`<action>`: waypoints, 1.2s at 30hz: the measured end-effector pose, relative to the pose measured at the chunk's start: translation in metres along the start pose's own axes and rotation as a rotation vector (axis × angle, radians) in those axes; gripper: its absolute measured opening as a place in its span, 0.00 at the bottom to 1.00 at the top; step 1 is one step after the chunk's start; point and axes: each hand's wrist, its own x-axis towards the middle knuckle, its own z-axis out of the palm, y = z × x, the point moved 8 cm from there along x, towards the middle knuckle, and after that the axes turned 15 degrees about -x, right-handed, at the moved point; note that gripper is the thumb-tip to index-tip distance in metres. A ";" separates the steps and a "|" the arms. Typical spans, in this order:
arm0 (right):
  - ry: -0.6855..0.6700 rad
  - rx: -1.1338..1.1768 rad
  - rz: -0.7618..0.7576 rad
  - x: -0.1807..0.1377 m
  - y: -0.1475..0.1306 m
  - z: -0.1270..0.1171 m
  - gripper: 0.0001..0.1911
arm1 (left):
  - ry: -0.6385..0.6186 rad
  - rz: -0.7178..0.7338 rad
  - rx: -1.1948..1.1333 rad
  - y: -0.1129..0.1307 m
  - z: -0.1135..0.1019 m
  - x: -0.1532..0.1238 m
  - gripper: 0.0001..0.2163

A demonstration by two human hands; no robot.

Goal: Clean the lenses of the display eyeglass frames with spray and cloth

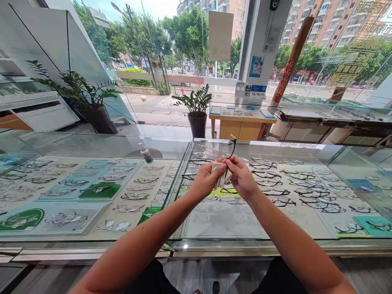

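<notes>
Above the glass counter (92, 143), full of displayed frames, both hands are meeting at mid-air. The left hand (206, 179) is pinching a pale cloth (218, 171) around the glasses (228, 149); the right hand (243, 176) is gripping the frame, apparently steadying it for wiping. A spray bottle (145, 153) is standing well apart.

A pale, matt cloth (218, 174) is lying soft and creased against the glasses (228, 149), whose thin dark frame is looking like glossy plastic around clear lenses. The glass counter (220, 222) is showing smooth and reflective. The spray bottle (145, 153) is appearing as white plastic. The far desk (241, 127) is looking like smooth light wood.
</notes>
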 end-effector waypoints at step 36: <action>-0.178 -0.408 -0.055 0.009 -0.008 -0.016 0.13 | -0.124 -0.071 -0.163 0.013 -0.024 0.024 0.31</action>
